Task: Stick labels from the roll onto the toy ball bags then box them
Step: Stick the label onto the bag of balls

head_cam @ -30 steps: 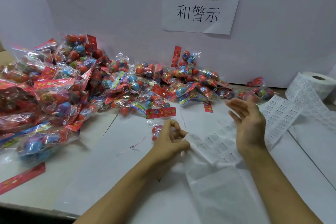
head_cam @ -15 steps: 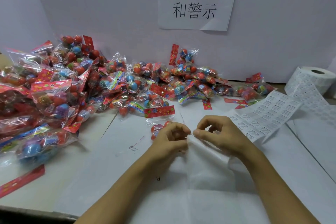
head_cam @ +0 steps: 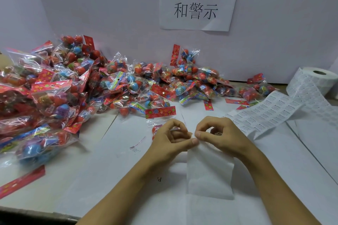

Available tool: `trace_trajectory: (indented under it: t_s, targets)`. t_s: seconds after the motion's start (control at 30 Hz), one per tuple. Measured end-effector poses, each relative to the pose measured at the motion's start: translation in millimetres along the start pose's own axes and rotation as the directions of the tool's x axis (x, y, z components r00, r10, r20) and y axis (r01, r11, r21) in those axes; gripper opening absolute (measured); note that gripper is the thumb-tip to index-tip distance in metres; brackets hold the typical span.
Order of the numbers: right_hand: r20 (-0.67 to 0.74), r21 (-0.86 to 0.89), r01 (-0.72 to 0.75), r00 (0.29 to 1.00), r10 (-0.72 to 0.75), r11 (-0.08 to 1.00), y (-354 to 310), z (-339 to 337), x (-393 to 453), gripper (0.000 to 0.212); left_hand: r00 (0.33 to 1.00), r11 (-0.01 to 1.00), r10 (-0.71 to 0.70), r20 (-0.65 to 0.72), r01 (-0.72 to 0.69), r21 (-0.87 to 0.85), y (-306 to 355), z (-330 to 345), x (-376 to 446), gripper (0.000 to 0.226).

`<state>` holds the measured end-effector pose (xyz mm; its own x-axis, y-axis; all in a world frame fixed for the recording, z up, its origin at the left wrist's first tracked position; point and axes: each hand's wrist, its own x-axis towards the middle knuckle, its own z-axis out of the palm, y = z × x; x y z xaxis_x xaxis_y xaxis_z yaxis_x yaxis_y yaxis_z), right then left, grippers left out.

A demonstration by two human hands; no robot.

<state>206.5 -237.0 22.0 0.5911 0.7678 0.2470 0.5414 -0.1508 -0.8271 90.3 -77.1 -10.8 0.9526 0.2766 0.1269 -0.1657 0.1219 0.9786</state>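
A large pile of toy ball bags [head_cam: 76,89] covers the far-left part of the table [head_cam: 91,170] and thins out to the right along the white back wall [head_cam: 109,14]. One bag [head_cam: 159,115] with a red flowered header lies at the near edge of the pile, just beyond the left hand [head_cam: 172,139].

The left hand sits near centre with its fingers curled, thumb and fingertips pinching the top edge of the white backing strip [head_cam: 210,170]. The right hand [head_cam: 219,135] is touching it from the right, fingers likewise curled and pinching at the same edge. The strip hangs down from both hands toward the near side.

Right of the hands, the printed label strip [head_cam: 265,115] runs across the table to the label roll [head_cam: 318,80] at the far right. A paper sign [head_cam: 199,0] with printed characters hangs on the wall above.
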Motion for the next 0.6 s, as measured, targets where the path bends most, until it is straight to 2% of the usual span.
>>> trace_trajectory:
  t_s: [0.17, 0.33, 0.5, 0.6]
  targets:
    - [0.023, -0.019, 0.011, 1.0, -0.011, 1.0, 1.9, -2.0, 1.3, 0.009, 1.0, 1.0, 0.02, 0.021, -0.02, 0.021, -0.1, -1.2, -1.7, 0.029]
    - [0.053, 0.007, 0.008, 0.999, -0.008, 1.0, 1.8, -5.6, 1.0, 0.008, 0.994, 0.999, 0.027, 0.108, -0.032, 0.041, 2.4, -2.9, -4.5, 0.044]
    - [-0.071, -0.013, 0.057, 0.996, -0.058, 0.998, 4.6, -1.1, 1.6, 0.014, 0.998, 0.999, 0.046, 0.047, -0.046, 0.001, 0.3, -1.9, -2.2, 0.048]
    - [-0.058, -0.045, 0.057, 0.997, -0.059, 0.997, 5.7, 0.1, 1.9, 0.011, 0.998, 0.997, 0.057, 0.021, -0.057, 0.042, -2.2, -2.3, -1.4, 0.047]
